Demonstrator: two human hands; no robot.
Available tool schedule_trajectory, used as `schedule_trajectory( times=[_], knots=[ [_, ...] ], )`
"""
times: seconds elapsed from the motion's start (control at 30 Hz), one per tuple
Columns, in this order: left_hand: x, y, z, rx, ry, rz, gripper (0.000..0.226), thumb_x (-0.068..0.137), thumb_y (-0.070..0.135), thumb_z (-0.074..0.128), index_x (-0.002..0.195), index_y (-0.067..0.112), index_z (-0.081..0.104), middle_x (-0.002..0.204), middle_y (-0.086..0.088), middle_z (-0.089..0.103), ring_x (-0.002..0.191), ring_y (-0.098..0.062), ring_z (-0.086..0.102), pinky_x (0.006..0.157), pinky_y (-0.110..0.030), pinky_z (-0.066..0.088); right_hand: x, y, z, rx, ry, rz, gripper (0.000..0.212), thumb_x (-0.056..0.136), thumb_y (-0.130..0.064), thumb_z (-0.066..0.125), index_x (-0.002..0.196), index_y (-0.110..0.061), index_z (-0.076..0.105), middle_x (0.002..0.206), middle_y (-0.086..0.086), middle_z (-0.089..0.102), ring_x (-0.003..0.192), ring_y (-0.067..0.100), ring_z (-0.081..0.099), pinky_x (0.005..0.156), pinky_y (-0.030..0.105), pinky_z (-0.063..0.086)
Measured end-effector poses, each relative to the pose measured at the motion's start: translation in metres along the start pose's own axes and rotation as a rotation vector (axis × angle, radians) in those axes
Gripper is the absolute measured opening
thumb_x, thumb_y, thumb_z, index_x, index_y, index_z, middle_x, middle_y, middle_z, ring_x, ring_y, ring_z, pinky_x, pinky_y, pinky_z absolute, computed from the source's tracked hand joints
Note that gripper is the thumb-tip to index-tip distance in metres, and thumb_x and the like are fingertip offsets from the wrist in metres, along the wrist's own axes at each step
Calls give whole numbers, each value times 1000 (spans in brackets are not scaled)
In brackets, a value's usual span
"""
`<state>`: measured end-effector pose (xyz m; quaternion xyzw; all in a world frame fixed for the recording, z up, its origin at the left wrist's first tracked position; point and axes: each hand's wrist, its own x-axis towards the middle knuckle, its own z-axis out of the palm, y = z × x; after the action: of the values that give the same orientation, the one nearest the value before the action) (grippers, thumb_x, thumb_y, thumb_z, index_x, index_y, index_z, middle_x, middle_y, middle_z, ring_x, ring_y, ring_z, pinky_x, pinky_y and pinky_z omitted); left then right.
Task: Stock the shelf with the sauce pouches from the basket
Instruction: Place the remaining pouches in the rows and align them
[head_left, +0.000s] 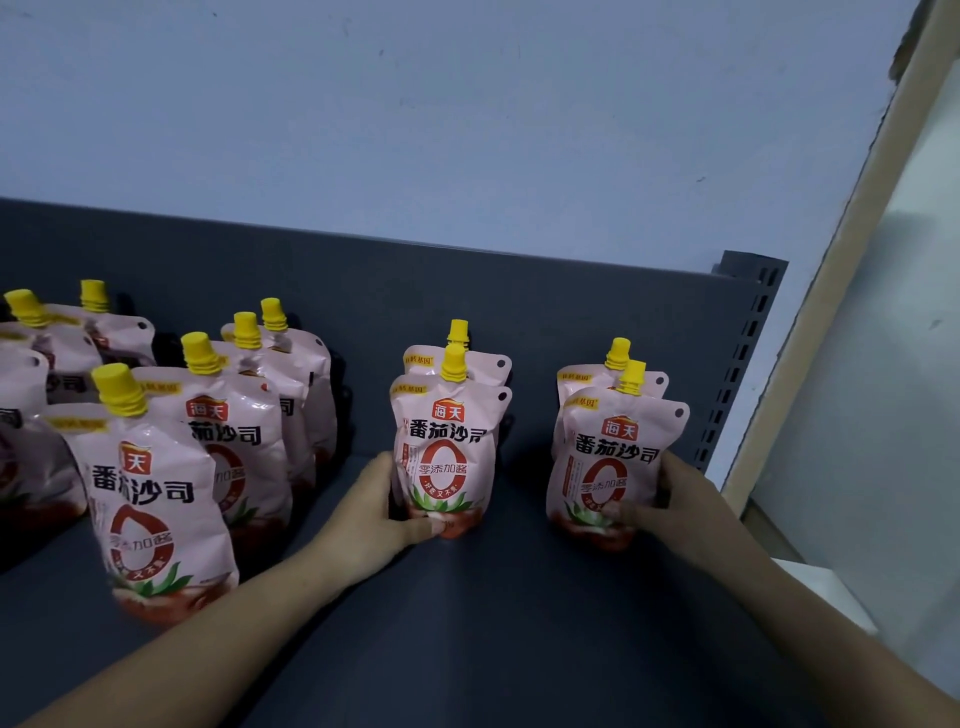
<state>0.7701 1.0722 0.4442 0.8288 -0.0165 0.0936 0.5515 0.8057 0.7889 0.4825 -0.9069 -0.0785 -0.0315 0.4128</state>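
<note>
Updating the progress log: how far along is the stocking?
Done: rows of pouches stand on the left of the shelf, plus one behind each held pouch. In hand: left hand grips the middle front pouch, right hand the right front pouch, both upright on it. Left: basket is out of view, so remaining count unknown.

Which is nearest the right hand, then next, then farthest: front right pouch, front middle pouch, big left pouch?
1. Front right pouch, in the right hand.
2. Front middle pouch, in the left hand.
3. Big left pouch, far left.
</note>
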Motion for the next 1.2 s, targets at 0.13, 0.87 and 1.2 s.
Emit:
schedule_trajectory(
  times=[0.13,0.87,1.2],
  knots=[
    [0,-1,0,40,15,-18,58,69,3,79,113,23,46,112,7,59,103,-4,55,79,-11,43,-2,2,4,49,-1,6,53,76,-14,74,122,-20,48,123,-3,60,108,13,57,93,30,45],
    [-51,31,-22,637,-357,-48,96,82,44,62,148,12,-1,152,-7,28,133,-17,37,100,-19,32,-71,-27,30,-124,124,169,38,82,-21,69,108,-21,41,103,-2,54,97,15,55,79,27,47],
    [-103,33,-48,863,-190,255,45,84,43,56,126,29,45,128,8,54,116,-13,52,92,-27,43,-124,-87,77,-478,-158,-284,41,87,-37,57,124,-26,43,125,-7,50,110,11,52,95,30,44]
  ],
)
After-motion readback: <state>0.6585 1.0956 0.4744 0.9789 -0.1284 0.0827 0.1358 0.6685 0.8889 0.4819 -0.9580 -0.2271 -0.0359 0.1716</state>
